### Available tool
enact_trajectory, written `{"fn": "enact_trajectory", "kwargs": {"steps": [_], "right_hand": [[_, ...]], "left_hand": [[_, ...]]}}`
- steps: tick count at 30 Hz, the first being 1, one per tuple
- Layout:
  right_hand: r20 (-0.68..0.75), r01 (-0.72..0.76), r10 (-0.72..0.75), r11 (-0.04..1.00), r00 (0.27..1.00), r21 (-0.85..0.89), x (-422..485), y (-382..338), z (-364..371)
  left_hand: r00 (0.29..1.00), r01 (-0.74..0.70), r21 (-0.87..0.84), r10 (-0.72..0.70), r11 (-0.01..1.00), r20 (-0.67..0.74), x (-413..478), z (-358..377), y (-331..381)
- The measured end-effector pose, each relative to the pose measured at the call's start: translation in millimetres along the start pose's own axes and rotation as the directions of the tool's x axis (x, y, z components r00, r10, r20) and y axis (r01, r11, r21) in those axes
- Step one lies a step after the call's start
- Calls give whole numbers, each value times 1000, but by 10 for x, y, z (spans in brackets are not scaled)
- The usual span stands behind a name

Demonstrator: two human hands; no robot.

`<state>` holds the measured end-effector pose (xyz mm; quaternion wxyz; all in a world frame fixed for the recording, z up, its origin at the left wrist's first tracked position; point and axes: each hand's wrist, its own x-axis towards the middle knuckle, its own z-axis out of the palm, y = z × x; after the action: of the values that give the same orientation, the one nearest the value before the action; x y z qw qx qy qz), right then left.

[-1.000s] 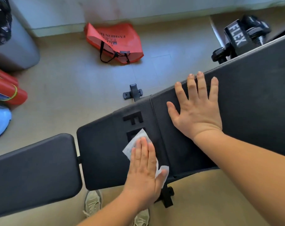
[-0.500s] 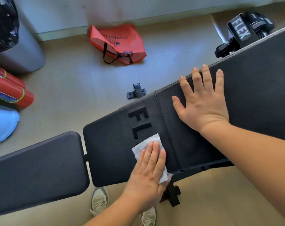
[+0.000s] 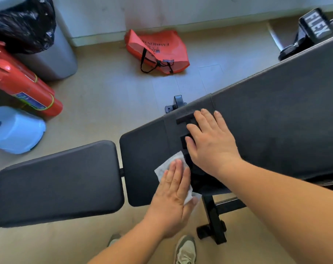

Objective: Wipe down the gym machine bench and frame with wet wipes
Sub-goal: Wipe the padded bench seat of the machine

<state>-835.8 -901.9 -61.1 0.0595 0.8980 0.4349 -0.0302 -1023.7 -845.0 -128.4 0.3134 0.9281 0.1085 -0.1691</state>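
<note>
The black padded backrest [image 3: 276, 119] of the gym bench slopes up to the right, and the separate seat pad [image 3: 57, 183] lies at lower left. My left hand [image 3: 173, 195] presses a white wet wipe [image 3: 165, 166] flat against the lower end of the backrest, near its front edge, fingers straight. My right hand [image 3: 211, 141] lies flat on the pad just above the wipe, covering part of the raised lettering. The black frame leg [image 3: 213, 218] shows under the pad.
On the floor behind the bench lie an orange tote bag [image 3: 158, 50], a red cylinder [image 3: 22, 82], a blue plastic stool [image 3: 15, 130] and a grey bin with a black bag [image 3: 38, 35]. A black FLEX-marked part [image 3: 314, 27] sits at top right. My shoes [image 3: 184, 250] stand below the bench.
My right hand slid down the backrest from the upper panel onto the lettering, close to my left hand. My left hand and the wipe shifted slightly toward the pad's front edge.
</note>
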Motion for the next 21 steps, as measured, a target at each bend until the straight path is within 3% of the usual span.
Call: {"fn": "enact_trajectory", "kwargs": {"steps": [5,8,12,14,16,21], "right_hand": [[2,-66,68,975,998,-213,-57,-189,219],[7,-60,64,961,998,-271,33,-317,284],[-3,-78,81,952,997,-295,38,-320,349],[7,-77,83,952,997,-296,32,-322,337],[-3,-81,84,951,996,-299,34,-341,343],[-13,-81,81,941,997,-328,40,-351,332]], "left_hand": [[943,317,-94,-324,944,-72,663,-444,-901],[908,361,-217,-395,907,-141,838,-412,-845],[983,101,-140,-120,985,-137,241,-9,-354],[997,-2,-37,-1,999,-71,160,-2,-538],[995,-6,61,12,998,-100,419,-145,-924],[889,368,-214,-410,905,-204,1258,-643,-1392]]}}
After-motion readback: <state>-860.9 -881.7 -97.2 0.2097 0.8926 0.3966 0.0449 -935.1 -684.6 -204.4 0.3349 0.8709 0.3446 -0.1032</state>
